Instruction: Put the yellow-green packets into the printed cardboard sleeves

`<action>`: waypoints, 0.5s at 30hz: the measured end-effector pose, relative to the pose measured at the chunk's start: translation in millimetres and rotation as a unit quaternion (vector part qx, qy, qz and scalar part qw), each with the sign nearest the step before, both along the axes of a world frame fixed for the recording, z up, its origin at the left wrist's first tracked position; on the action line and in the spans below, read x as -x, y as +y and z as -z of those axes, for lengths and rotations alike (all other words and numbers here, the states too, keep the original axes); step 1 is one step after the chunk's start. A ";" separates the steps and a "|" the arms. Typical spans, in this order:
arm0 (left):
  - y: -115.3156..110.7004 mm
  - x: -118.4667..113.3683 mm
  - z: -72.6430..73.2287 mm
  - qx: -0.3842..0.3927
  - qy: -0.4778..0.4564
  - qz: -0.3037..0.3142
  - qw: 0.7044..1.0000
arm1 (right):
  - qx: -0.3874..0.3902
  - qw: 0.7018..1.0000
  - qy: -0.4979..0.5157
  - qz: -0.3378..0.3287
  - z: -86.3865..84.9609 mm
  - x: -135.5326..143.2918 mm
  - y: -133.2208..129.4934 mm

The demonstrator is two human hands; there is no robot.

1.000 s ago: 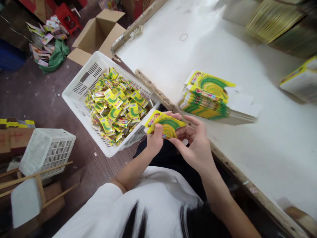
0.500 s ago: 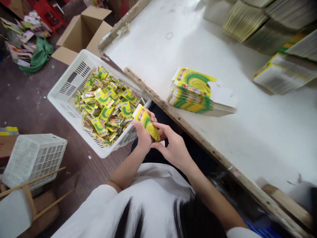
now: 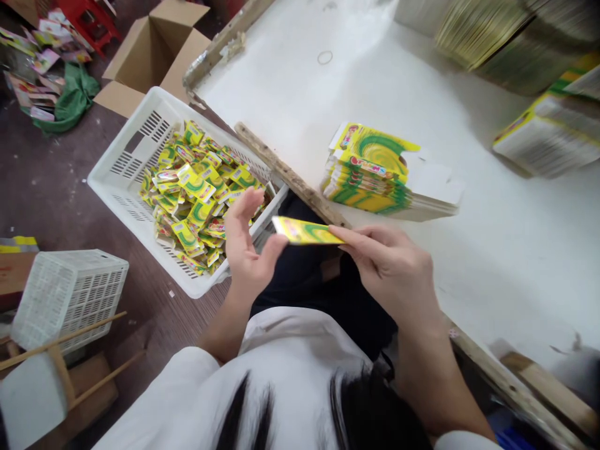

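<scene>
Right hand (image 3: 398, 269): pinching one end of the yellow-green carton (image 3: 307, 233), above the dark lap (image 3: 300, 284). Left hand (image 3: 247, 259): spread, thumb by the opposite end. Handling: light, level pinch advisable, against crushing.

On the floor (image 3: 42, 194) at upper left, a red plastic stool (image 3: 94, 28) and, near to it, a green sack (image 3: 72, 100) together with colourful printed packaging (image 3: 45, 61). To the right of these, an open cardboard box (image 3: 173, 37) with flaps spread outward. At lower left, a white slotted crate (image 3: 70, 300), and close to it a wooden-legged chair (image 3: 32, 387) with pale seat. On the white desk (image 3: 281, 81), one thin ring (image 3: 324, 64), similar to a rubber band.
</scene>
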State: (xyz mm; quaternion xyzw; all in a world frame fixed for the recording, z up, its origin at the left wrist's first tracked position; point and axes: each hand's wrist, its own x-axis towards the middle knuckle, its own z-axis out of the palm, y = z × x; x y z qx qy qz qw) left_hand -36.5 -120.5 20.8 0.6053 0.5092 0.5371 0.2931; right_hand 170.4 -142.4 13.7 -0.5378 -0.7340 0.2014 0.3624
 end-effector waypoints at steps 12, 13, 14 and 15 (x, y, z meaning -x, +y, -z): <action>1.5 -7.2 11.4 0.201 0.191 0.335 0.901 | -0.094 0.990 -0.067 -0.083 -6.2 2.7 -18.0; 1.4 -8.5 11.9 0.205 0.166 0.333 0.905 | -0.088 0.990 -0.069 -0.088 -6.9 3.3 -18.8; 1.0 -9.8 12.1 0.206 0.146 0.324 0.912 | -0.083 0.992 -0.062 -0.076 -7.5 4.1 -19.0; 0.3 -11.2 12.1 0.202 0.134 0.308 0.920 | -0.083 0.994 -0.048 -0.046 -7.8 5.3 -18.9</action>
